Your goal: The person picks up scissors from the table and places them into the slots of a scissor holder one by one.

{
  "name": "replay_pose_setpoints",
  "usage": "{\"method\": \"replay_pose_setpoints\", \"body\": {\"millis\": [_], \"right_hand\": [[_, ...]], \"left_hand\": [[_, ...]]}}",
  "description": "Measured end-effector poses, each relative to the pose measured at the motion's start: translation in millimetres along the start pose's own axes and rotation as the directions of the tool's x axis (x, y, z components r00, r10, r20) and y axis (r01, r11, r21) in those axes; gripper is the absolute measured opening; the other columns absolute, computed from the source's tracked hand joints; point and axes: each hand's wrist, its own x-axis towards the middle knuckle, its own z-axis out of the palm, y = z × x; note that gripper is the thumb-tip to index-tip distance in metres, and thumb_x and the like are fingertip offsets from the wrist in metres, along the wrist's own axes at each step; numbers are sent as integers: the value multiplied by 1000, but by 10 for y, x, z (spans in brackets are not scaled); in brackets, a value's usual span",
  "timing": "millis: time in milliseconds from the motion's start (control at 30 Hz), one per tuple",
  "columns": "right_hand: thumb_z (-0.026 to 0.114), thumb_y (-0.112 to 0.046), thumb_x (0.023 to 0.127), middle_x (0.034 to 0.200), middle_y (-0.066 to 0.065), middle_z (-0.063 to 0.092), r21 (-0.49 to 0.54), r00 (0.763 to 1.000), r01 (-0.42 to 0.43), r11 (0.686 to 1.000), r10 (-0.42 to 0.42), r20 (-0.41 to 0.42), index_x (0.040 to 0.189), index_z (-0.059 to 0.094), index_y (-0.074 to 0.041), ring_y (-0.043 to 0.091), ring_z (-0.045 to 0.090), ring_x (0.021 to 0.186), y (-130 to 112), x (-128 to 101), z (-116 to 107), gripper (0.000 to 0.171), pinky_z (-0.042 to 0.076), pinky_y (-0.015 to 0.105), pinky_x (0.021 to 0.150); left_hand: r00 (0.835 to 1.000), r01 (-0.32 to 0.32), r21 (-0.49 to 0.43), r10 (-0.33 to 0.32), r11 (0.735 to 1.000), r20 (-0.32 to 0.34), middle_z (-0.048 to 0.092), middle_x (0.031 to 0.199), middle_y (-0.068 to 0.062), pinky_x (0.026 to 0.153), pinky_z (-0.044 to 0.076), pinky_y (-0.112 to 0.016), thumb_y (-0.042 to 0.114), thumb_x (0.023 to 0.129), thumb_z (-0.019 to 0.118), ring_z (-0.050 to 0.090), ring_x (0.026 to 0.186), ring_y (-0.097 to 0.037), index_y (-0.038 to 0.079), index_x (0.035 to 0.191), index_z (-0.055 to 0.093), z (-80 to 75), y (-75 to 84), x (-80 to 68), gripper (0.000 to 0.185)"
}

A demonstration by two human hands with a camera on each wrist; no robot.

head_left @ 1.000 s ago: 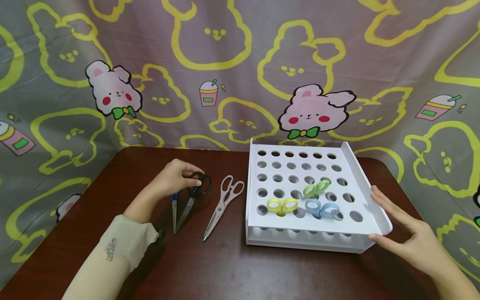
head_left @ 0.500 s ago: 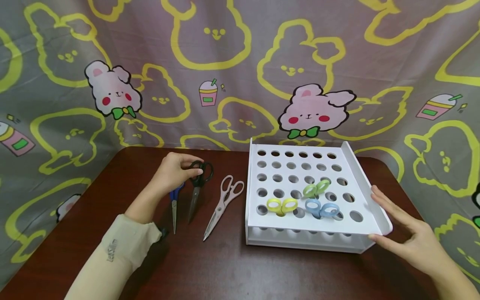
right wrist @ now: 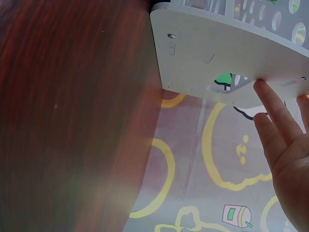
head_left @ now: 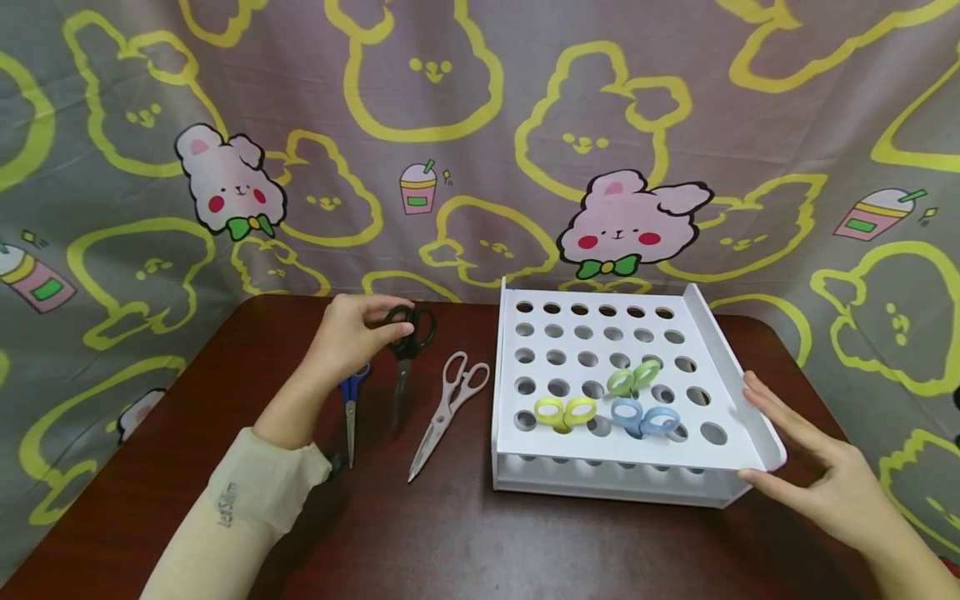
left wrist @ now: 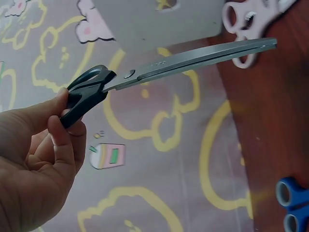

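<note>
While the white rack (head_left: 723, 367) sits where it was on the desk (head_left: 465, 533), with our right hand (head_left: 817, 475) laid flat against its right wall, fingers straight and a little spread, the change is all on the left. Our left hand (head_left: 352, 333) has carried the black scissors (head_left: 408, 350) up off the desk and toward the back; the handle loops are pinched between thumb and curled fingers (left wrist: 63, 135), blades closed and hanging clear of the wood. We judge the pick-up done and the pair ready to travel. Blue scissors (head_left: 350, 404) and pink scissors (head_left: 448, 404) lie untouched beside it; yellow, green and blue handles stand in the rack's holes.
</note>
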Motion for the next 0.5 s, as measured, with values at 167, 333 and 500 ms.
{"method": "replay_pose_setpoints", "body": {"millis": [167,333,500], "right_hand": [[88,19,47,154,19,42,-5,1000,14,1000,-14,-4,139,49,11,9,37,146,15,-4,0,100,31,8,108],[88,19,48,154,18,42,-8,1000,12,1000,-12,-4,139,49,11,8,37,146,1,2,-1,99,31,8,108],[88,19,49,154,19,42,-13,1000,-2,1000,2,2,140,49,10,8,36,146,-19,6,-6,99,30,7,108]], "left_hand": [[998,-62,-34,61,997,-33,76,104,-13,64,43,-20,13,88,76,73,99,-24,9,115,75,-19,139,-11,27],[996,-83,-37,81,996,-42,77,102,-11,66,46,-18,14,87,77,73,98,-22,11,113,76,-25,254,-23,26],[991,-127,-55,124,990,-55,77,101,-11,63,45,-18,14,87,78,73,96,-21,10,113,76,-31,367,-52,27]]}}
